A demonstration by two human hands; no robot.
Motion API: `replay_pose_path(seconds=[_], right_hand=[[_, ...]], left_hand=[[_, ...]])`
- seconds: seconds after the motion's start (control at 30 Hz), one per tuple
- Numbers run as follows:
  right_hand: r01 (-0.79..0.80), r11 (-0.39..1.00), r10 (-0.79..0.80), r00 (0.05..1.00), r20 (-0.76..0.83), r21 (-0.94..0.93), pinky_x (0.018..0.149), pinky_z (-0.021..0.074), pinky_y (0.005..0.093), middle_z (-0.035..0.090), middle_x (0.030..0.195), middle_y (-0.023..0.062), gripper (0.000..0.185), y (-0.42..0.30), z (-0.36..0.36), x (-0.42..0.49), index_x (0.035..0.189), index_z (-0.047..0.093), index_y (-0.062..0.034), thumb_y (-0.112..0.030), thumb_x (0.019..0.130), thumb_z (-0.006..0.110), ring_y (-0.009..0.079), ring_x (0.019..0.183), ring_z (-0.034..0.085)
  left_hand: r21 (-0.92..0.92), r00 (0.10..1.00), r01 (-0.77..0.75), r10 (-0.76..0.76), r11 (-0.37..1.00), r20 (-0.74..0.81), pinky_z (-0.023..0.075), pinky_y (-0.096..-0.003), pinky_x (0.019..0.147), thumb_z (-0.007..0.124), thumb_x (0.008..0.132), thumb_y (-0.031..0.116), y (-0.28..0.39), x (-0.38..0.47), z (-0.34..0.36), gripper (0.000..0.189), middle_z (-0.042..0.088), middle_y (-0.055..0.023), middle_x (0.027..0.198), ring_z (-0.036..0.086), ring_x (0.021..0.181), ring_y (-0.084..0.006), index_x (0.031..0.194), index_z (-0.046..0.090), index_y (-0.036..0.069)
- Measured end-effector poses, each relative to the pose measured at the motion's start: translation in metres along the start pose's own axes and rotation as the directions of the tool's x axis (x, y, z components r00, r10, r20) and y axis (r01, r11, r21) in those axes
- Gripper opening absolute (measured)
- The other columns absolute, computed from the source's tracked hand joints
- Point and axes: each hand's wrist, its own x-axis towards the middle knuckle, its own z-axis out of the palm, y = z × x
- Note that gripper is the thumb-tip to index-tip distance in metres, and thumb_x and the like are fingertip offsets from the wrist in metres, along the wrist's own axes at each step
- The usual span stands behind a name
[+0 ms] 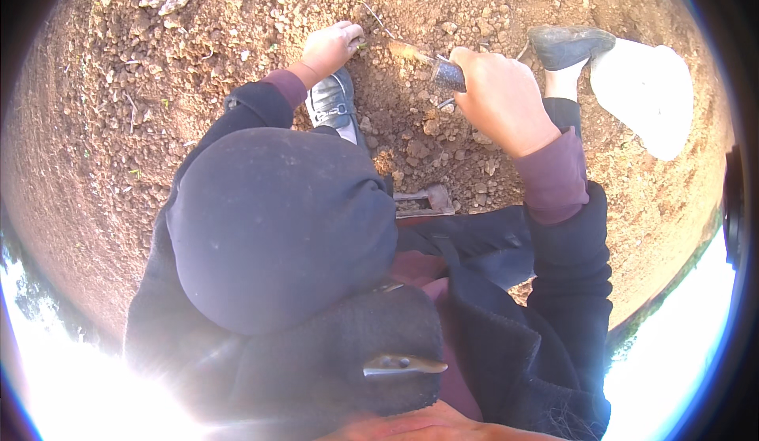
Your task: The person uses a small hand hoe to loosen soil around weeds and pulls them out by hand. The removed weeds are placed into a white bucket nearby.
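My right hand [498, 97] grips the dark, speckled handle of a small hand tool [449, 76]. Its narrow, soil-coloured blade [410, 51] points left, over or against the loose brown soil [415, 127]; contact is unclear. My left hand [334, 45] is low over the ground beyond my left shoe, fingers curled down. A speck of green [363, 45] shows at its fingertips, too small to tell whether it is pinched. Between the hand and the blade lies a thin dry stem [376, 19].
My black left shoe [332, 100] and right shoe [569, 45] stand on the soil. A white sack-like bundle [643, 94] lies beside the right shoe. A worn frame-like object [439, 199] is below me. Pale stones [172, 3] lie at far left. My dark-clad knee [284, 221] fills the centre.
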Motion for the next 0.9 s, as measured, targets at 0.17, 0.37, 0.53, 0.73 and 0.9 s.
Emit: replay_pose_path(seconds=[0.17, 0.37, 0.53, 0.73, 0.9], right_hand=[[0.01, 1.0, -0.01, 1.0, -0.021, 0.016, 0.072, 0.053, 0.0446, 0.067, 0.081, 0.0173, 0.017, 0.002, 0.001, 0.01, 0.088, 0.062, -0.003, -0.014, 0.076, 0.066, 0.0338, 0.079, 0.068], [-0.053, 0.996, 0.052, 0.998, 0.019, 0.068, 0.073, 0.0528, 0.045, 0.067, 0.08, 0.0167, 0.019, 0.012, 0.007, 0.011, 0.093, 0.061, -0.0037, -0.014, 0.077, 0.065, 0.0343, 0.08, 0.067], [-0.05, 0.996, 0.052, 0.998, -0.023, 0.079, 0.072, 0.0526, 0.045, 0.067, 0.08, 0.0163, 0.02, 0.016, 0.014, 0.008, 0.093, 0.06, -0.004, -0.014, 0.078, 0.066, 0.0341, 0.08, 0.067], [-0.066, 0.993, 0.069, 0.997, -0.034, 0.095, 0.07, 0.052, 0.044, 0.067, 0.079, 0.0153, 0.02, 0.017, 0.014, -0.002, 0.093, 0.06, -0.0058, -0.016, 0.077, 0.067, 0.0339, 0.079, 0.067], [-0.141, 0.971, 0.154, 0.987, -0.053, 0.192, 0.069, 0.0495, 0.045, 0.066, 0.08, 0.0168, 0.022, 0.021, 0.004, -0.025, 0.098, 0.06, -0.0076, -0.011, 0.077, 0.067, 0.0367, 0.082, 0.064]], left_hand=[[-0.242, 0.987, 0.142, -0.156, 0.96, -0.043, 0.0493, -0.0314, 0.069, 0.066, 0.088, 0.023, -0.001, 0.005, -0.01, 0.014, 0.065, -0.0053, 0.087, 0.062, 0.076, -0.0198, 0.093, 0.064, 0.01], [-0.623, 0.933, 0.259, -0.358, 0.738, -0.036, 0.0491, -0.0269, 0.067, 0.067, 0.089, 0.026, -0.008, 0.008, -0.025, 0.018, 0.065, -0.0012, 0.078, 0.058, 0.071, -0.0102, 0.094, 0.066, 0.009], [-0.932, 0.912, 0.291, -0.356, 0.215, 0.202, 0.027, -0.0208, 0.051, 0.052, 0.094, 0.018, -0.006, 0.01, -0.039, 0.009, 0.045, 0.0047, 0.067, 0.037, 0.057, -0.0058, 0.09, 0.056, 0.011], [-0.882, 0.868, 0.4, -0.412, 0.25, 0.276, 0.0309, -0.0225, 0.051, 0.048, 0.096, 0.025, -0.006, 0.02, -0.034, 0.014, 0.049, 0.0032, 0.069, 0.041, 0.057, -0.0065, 0.094, 0.055, 0.012], [-0.239, 0.996, 0.082, -0.084, 0.967, 0.004, 0.0495, -0.0326, 0.062, 0.056, 0.096, 0.035, -0.001, 0.04, -0.008, 0.033, 0.064, -0.0044, 0.081, 0.061, 0.07, -0.0175, 0.119, 0.057, 0.012]])
